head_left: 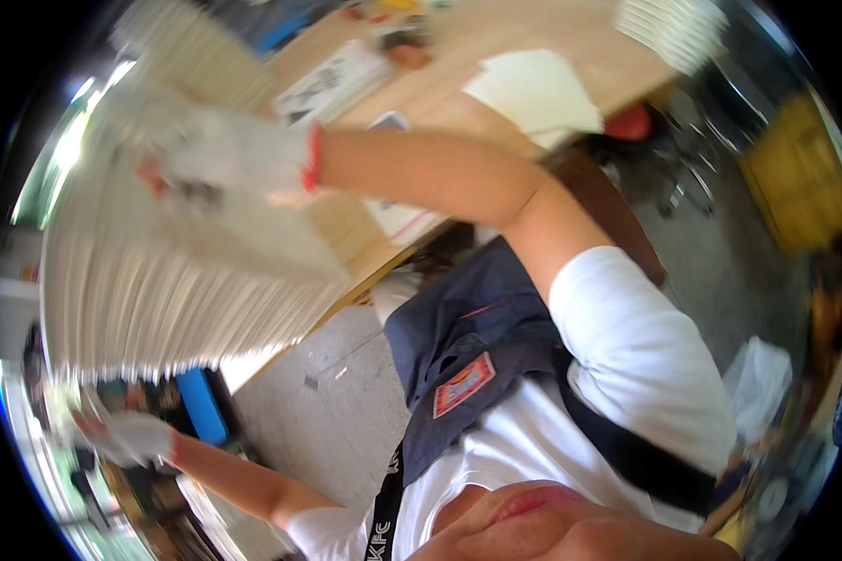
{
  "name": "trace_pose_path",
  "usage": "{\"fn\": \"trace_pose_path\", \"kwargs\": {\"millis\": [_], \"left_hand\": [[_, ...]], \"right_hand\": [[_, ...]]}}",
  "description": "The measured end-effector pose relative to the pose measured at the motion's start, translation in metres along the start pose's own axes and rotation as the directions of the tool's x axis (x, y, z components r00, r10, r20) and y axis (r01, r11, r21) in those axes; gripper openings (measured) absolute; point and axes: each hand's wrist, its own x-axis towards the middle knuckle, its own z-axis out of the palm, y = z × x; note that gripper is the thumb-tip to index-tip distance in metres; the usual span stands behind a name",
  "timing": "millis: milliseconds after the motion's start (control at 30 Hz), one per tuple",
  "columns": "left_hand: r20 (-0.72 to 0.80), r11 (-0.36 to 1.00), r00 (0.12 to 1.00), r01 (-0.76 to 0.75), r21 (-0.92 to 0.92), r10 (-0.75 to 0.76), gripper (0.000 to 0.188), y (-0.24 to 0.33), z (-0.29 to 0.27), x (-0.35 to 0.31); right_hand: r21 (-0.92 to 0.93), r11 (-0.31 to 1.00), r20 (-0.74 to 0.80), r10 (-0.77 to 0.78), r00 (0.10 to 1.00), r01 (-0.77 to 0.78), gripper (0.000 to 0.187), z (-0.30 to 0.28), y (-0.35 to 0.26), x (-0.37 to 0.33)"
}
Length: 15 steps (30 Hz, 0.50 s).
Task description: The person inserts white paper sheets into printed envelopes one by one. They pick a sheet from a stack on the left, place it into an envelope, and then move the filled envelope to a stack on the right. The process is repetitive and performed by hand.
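A tall stack of cream paper sheets [187, 313] stands at the left on the table, its layered edges facing me. Over its top lies my right hand [225, 154], in a white knit glove with a red cuff. Motion smears its fingers, so whether they grip a sheet is hidden. Lower left, my left hand [136, 438] wears a similar white glove. Its reddish fingers stretch out beside the lower edge of the stack, apparently apart from it, and nothing shows in them.
Another paper pile [192, 56] rises behind the stack. The wooden table [449, 70] also bears a printed pile [332, 82], loose cream sheets [538, 93] and a white stack [674, 28]. A brown chair back [617, 206], a wheeled chair base [692, 178] and a yellow box [800, 178] stand right.
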Motion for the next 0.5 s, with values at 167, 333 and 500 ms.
{"fn": "trace_pose_path", "kwargs": {"millis": [167,333,500], "left_hand": [[0.017,0.987,0.987,-0.160,0.002,0.160,0.028,-0.063,-0.009,-0.176],[0.540,0.953,0.793,0.295,0.064,-0.282,0.023,-0.074,0.010,-0.341],[0.800,0.990,0.599,0.097,-0.100,0.022,0.017,-0.043,0.062,-0.375]], "right_hand": [[0.071,0.960,-0.685,0.244,0.687,-0.270,0.015,-0.123,0.106,-0.180],[0.242,0.882,-0.949,0.303,0.092,-0.405,0.025,-0.230,0.123,-0.306],[0.495,0.818,-0.857,0.516,-0.009,-0.293,0.023,-0.273,0.117,-0.318]]}}
